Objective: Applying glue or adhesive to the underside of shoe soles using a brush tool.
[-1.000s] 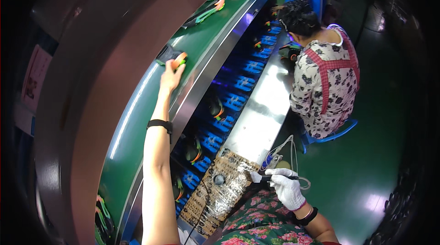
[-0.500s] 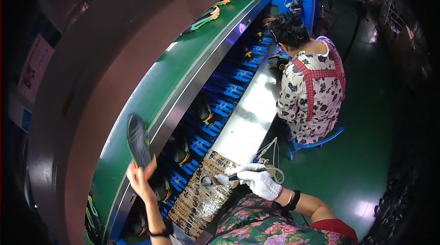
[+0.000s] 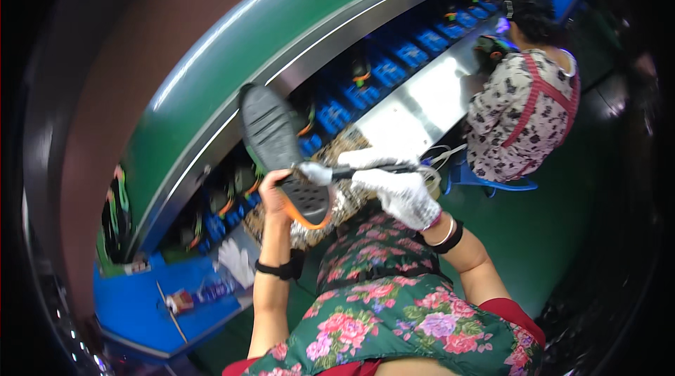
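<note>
My bare left hand (image 3: 275,197) grips a dark grey shoe sole (image 3: 270,130) by its lower side, the ribbed and dotted face turned up. An orange edge runs round its near end. In my right hand (image 3: 402,197), covered by a white knitted glove, is a brush (image 3: 344,173) with a dark handle. Its pale bristle end lies over the sole's middle, close to my left fingers, and seems to touch it. Behind the sole, a patterned sheet under shiny plastic (image 3: 309,234) covers part of the bench.
A green conveyor belt (image 3: 211,70) with a metal rim curves along the left. Below it, a blue rack (image 3: 389,75) carries several shoe parts. A metal bench (image 3: 401,123) reaches toward a seated co-worker (image 3: 524,105). A blue side table (image 3: 133,306) bears a white glove (image 3: 237,262) and a stick.
My left hand has brought the sole right, nearer my body. The brush in my right hand has risen from the covered bench to the sole. The view has swung left.
</note>
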Motion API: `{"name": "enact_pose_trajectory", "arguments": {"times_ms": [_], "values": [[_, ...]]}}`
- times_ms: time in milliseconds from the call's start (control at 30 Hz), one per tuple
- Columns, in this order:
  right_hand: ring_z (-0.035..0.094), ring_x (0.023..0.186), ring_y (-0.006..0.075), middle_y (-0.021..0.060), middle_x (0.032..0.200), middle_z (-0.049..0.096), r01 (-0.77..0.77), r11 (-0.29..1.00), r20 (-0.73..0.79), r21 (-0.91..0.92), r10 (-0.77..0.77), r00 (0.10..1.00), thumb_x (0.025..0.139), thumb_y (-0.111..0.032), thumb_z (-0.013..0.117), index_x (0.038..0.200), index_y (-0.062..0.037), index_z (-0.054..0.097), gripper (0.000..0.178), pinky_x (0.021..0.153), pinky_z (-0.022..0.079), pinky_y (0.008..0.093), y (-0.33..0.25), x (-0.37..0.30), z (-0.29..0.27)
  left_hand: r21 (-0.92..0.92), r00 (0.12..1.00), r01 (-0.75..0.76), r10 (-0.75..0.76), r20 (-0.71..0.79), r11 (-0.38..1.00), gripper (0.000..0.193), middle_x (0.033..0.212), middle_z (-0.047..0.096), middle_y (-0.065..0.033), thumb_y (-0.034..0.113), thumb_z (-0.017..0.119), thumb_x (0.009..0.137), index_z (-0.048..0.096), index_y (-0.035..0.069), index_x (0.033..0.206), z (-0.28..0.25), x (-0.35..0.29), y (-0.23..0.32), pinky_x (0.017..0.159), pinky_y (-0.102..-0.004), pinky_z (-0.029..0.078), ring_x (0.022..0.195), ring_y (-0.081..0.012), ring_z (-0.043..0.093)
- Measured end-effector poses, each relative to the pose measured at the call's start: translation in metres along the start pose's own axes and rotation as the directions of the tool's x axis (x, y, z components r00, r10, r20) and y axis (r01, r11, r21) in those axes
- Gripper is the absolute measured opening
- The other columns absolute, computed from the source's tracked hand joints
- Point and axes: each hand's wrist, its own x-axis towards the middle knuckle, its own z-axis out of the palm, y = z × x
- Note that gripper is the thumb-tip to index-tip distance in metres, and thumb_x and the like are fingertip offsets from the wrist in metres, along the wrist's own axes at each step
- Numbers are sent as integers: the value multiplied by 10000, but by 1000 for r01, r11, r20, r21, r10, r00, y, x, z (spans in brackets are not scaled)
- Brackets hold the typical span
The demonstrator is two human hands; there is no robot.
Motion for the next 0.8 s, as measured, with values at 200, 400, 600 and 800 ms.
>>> {"name": "enact_pose_trajectory", "arguments": {"times_ms": [200, 400, 600, 800], "values": [[694, 1051, 172, 142, 1210, 721, -21, 989, -4, -147, 21, 1000, 922, 7, 686, 1152, 49, 726, 236, 902, 572, 292, 12, 12, 21, -79, 952, 173, -146, 270, 982, 715, 1354, 600, -311, 179, 665, 789, 484, -121, 1412, 15, -62, -47, 1116, -500, 468, 1246, -406, 616], [727, 956, 167, 128, 1091, 765, 17, 975, 73, -223, 0, 997, 858, 9, 757, 1074, 33, 756, 217, 868, 593, 307, 22, 20, 34, -665, 936, 193, 68, 345, 721, 1066, 1363, 604, -269, 841, 513, 849, 469, -35, 1454, 34, -76, -57, 1089, -530, 470, 1210, -435, 619], [743, 950, 210, 147, 1040, 773, 208, 868, 159, -451, -150, 976, 807, 36, 782, 985, 15, 778, 179, 858, 594, 325, 28, 32, 47, -692, 957, 173, 48, 287, 701, 1115, 1355, 629, -160, 944, 239, 840, 456, 58, 1481, 40, -78, -53, 1015, -499, 527, 1152, -326, 665], [738, 948, 242, 134, 1031, 769, 558, 631, 377, -539, -411, 830, 833, 1, 763, 1016, -8, 774, 184, 861, 582, 355, 30, 51, 42, -665, 954, 61, 152, 258, 744, 998, 1526, 509, -91, 876, 243, 909, 418, 132, 1550, 37, -77, -56, 1161, -472, 397, 1385, -300, 495]]}}
